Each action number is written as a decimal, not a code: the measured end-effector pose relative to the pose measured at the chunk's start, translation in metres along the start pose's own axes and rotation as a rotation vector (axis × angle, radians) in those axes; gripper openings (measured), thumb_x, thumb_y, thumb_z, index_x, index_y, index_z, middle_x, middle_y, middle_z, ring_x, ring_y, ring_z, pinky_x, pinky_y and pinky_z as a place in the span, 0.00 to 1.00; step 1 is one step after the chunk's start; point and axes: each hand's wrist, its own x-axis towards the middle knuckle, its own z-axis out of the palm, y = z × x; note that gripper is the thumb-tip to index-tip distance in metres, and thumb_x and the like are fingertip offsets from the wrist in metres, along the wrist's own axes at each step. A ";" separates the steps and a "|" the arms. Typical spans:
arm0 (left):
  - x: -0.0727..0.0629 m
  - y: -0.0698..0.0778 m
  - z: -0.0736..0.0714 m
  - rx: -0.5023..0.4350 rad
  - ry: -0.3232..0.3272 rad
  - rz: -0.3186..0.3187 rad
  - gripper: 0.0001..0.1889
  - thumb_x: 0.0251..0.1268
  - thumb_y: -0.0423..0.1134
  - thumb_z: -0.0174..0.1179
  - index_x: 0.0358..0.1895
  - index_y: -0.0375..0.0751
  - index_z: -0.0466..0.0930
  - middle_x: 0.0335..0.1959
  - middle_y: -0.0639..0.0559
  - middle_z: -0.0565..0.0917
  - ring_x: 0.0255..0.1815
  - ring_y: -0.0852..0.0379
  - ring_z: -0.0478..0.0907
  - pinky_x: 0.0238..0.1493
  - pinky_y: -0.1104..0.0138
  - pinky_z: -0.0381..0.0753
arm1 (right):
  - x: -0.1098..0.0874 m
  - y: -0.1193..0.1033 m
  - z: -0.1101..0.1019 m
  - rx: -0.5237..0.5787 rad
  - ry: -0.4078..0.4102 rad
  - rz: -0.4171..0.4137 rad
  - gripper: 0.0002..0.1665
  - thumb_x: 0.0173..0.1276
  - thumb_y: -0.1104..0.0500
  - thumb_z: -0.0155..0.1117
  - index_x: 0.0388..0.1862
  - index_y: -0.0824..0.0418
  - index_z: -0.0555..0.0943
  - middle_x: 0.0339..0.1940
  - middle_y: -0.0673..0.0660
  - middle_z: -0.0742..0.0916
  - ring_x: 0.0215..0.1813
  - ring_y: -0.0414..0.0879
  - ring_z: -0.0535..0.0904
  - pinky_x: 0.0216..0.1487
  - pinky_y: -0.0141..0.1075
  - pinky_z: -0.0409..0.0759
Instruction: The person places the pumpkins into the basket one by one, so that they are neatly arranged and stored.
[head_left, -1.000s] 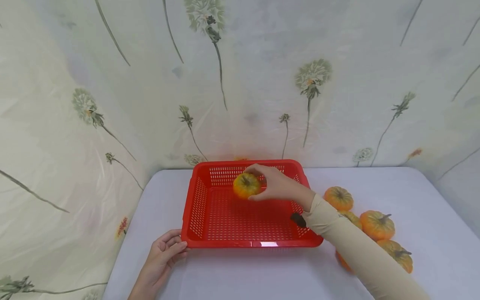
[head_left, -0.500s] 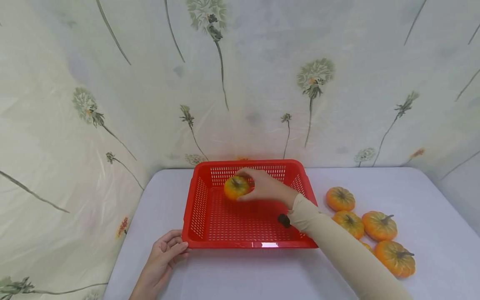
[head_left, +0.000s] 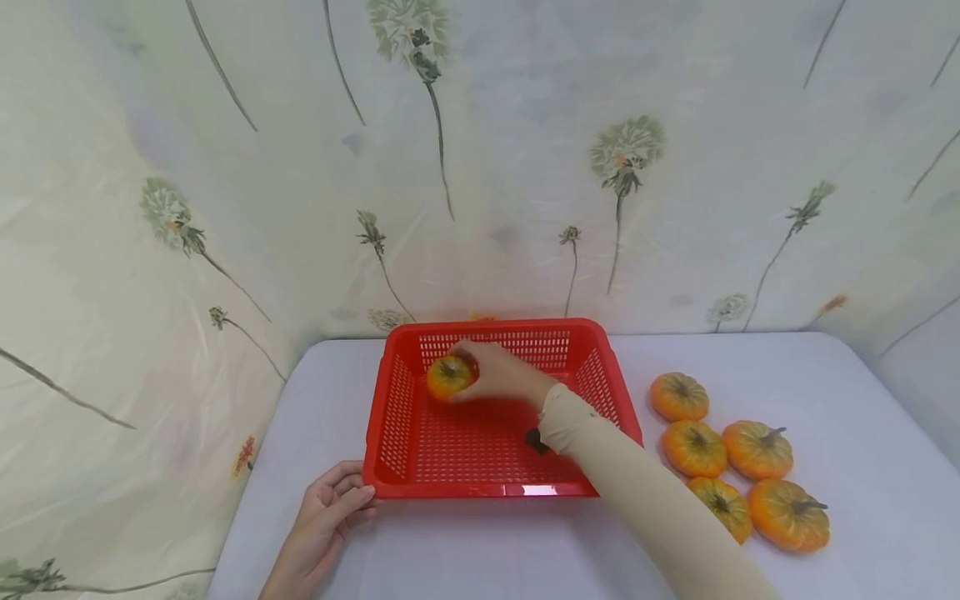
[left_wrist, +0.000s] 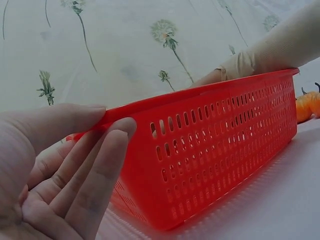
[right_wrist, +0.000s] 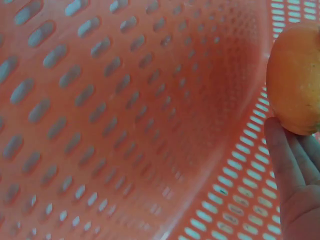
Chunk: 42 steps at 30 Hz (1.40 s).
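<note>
A red plastic basket [head_left: 502, 490] with slotted walls stands on the table. My left hand [head_left: 326, 521] pinches its near left corner; in the left wrist view the thumb lies on top of the rim and the fingers [left_wrist: 107, 155] are under it. Inside the basket, toward the far left, my right hand [head_left: 498, 375] grips a small orange and green pumpkin [head_left: 448, 378] between thumb and fingers. The right wrist view shows this pumpkin [right_wrist: 295, 80] at the right edge, above the perforated basket floor; whether it touches the floor I cannot tell.
Several more small pumpkins [head_left: 757, 450] lie in a group on the white-covered table [head_left: 465, 550], right of the basket. A curtain with dandelion prints [head_left: 510, 167] hangs behind the table and along its left side.
My right hand has moved left inside the basket with the pumpkin and slightly down in view. More pumpkins at the right show from behind the sleeve. The left hand stays at the corner.
</note>
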 end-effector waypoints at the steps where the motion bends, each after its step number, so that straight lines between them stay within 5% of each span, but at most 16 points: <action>1: 0.000 0.000 0.000 0.003 0.003 -0.003 0.11 0.71 0.31 0.62 0.52 0.48 0.80 0.38 0.59 0.86 0.38 0.64 0.88 0.44 0.72 0.89 | 0.002 0.001 0.002 -0.003 -0.005 -0.002 0.41 0.57 0.43 0.82 0.67 0.47 0.75 0.63 0.47 0.83 0.63 0.44 0.78 0.68 0.45 0.82; 15: 0.003 0.001 0.002 0.021 0.010 -0.030 0.12 0.72 0.31 0.63 0.54 0.46 0.78 0.38 0.56 0.86 0.39 0.62 0.89 0.45 0.71 0.90 | 0.006 0.000 0.015 -0.037 -0.047 0.009 0.41 0.57 0.45 0.82 0.67 0.50 0.75 0.64 0.50 0.83 0.65 0.46 0.77 0.71 0.46 0.79; 33: -0.001 -0.002 -0.002 -0.020 -0.038 0.028 0.11 0.73 0.29 0.60 0.53 0.45 0.79 0.37 0.58 0.86 0.37 0.64 0.88 0.38 0.75 0.88 | 0.009 0.000 0.012 -0.016 -0.095 0.014 0.42 0.57 0.41 0.81 0.68 0.49 0.77 0.65 0.50 0.84 0.67 0.46 0.78 0.73 0.47 0.78; 42: 0.001 -0.001 0.001 -0.005 0.005 0.040 0.12 0.70 0.29 0.63 0.53 0.45 0.80 0.35 0.59 0.86 0.34 0.67 0.86 0.38 0.76 0.88 | 0.007 0.000 0.000 0.021 -0.106 0.047 0.43 0.57 0.43 0.81 0.70 0.49 0.76 0.66 0.48 0.83 0.68 0.46 0.76 0.72 0.48 0.78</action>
